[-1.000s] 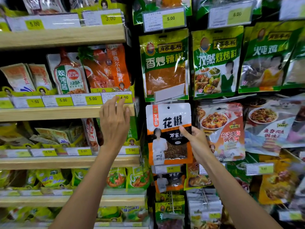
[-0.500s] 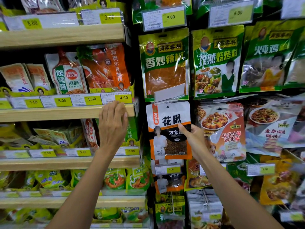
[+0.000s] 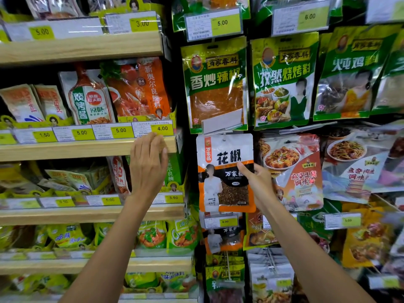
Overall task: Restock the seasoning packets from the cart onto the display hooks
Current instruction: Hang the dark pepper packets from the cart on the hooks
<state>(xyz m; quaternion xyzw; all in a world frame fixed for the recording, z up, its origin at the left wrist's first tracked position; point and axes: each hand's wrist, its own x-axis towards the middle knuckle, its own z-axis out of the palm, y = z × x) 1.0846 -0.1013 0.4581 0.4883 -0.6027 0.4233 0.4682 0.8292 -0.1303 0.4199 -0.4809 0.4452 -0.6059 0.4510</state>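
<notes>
Head cam view, just the one angle. My right hand (image 3: pixel 259 184) is pinching the right edge of a white and orange Sichuan peppercorn packet (image 3: pixel 225 171), thumb across the front, other fingers tucked behind it. The packet is up against the hook display, its hang hole right below a blank grey tag holder (image 3: pixel 222 121). Can't honestly tell if the hole is on the hook or not, the hook itself is hidden. Directly above hangs a green chili powder packet (image 3: pixel 215 84), to the right a mapo tofu seasoning packet (image 3: pixel 293 171), and below it a 6.00 price tag (image 3: pixel 220 221) with more of the same peppercorn packs behind.

My left hand (image 3: pixel 148 167) is holding nothing, fingers loosely straight and together, tips resting at the front edge of the wooden shelf (image 3: pixel 65 149) just under the 4.00 price label (image 3: pixel 153 129). The cart isn't in frame.
</notes>
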